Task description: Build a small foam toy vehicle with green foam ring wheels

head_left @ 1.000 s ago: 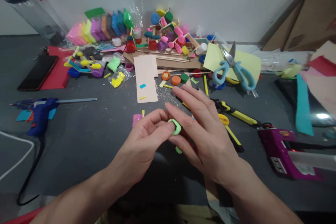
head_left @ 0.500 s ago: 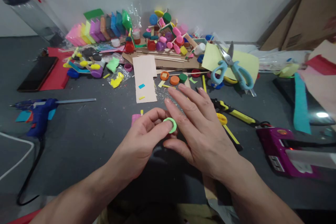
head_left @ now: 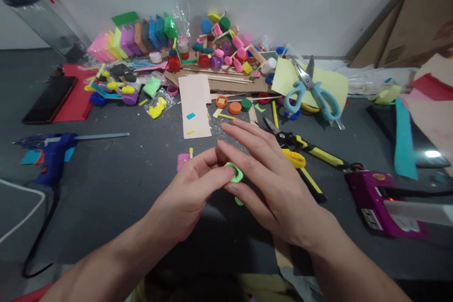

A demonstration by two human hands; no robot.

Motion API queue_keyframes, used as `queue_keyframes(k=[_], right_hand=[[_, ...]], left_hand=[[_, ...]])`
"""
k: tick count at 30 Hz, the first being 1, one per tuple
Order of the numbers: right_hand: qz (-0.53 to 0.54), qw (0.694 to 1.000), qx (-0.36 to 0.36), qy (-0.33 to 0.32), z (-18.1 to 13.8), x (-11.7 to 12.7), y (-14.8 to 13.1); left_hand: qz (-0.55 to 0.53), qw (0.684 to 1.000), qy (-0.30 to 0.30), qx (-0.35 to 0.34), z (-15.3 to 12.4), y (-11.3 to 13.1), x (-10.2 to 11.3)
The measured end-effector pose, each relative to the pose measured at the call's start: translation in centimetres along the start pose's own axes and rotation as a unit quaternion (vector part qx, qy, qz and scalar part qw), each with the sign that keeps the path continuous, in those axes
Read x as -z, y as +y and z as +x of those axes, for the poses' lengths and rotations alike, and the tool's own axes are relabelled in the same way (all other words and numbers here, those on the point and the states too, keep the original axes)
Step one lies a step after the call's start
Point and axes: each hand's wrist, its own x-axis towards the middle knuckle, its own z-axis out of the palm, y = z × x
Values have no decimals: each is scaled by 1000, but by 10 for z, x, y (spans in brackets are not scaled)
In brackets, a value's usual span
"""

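My left hand (head_left: pixel 191 188) and my right hand (head_left: pixel 269 174) meet over the dark table (head_left: pixel 116 184), both pinching a small light-green clay ring (head_left: pixel 234 171). The left thumb and curled fingers press the ring from the left. The right thumb and forefinger grip it from the right, with the other right fingers stretched out above it. A second green scrap (head_left: pixel 239 201) shows just below the ring, under my right thumb. A small pink piece (head_left: pixel 183 160) with a yellow stick lies just left of my left fingers.
A blue glue gun (head_left: pixel 53 151) lies at left, a phone (head_left: pixel 51 98) on red paper behind it. Yellow-handled cutters (head_left: pixel 311 151) and a purple tool (head_left: pixel 378 198) lie at right. Blue scissors (head_left: pixel 313 92), clay blocks (head_left: pixel 138 35), coloured caps and wooden sticks crowd the back.
The green ring was turned between my fingers: half a second ago its open face showed, now it sits tilted and lower in the pinch. The second green scrap shows again beneath it.
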Motion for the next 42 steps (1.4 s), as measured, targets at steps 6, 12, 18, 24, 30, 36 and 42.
queue_keyframes(k=[6,12,18,24,30,36,42], right_hand=[[58,998,-22,6,0,1,2],[35,999,-22,33,0,2,0],[-36,999,27,19,1,-3,1],[-96,995,39,6,0,-2,1],[-101,994,35,9,0,-3,1],[-31,999,12,16,1,-1,2],[-11,999,18,42,0,-2,2]], left_hand=[[4,1000,19,-15,-1,3,1],[-33,998,41,-14,1,3,1],[-47,997,49,-33,3,-3,3],[-39,997,60,-41,3,-5,2],[-38,997,54,-39,4,-5,1],[-53,997,33,-34,2,-3,2],[-66,996,40,-39,2,-1,2]])
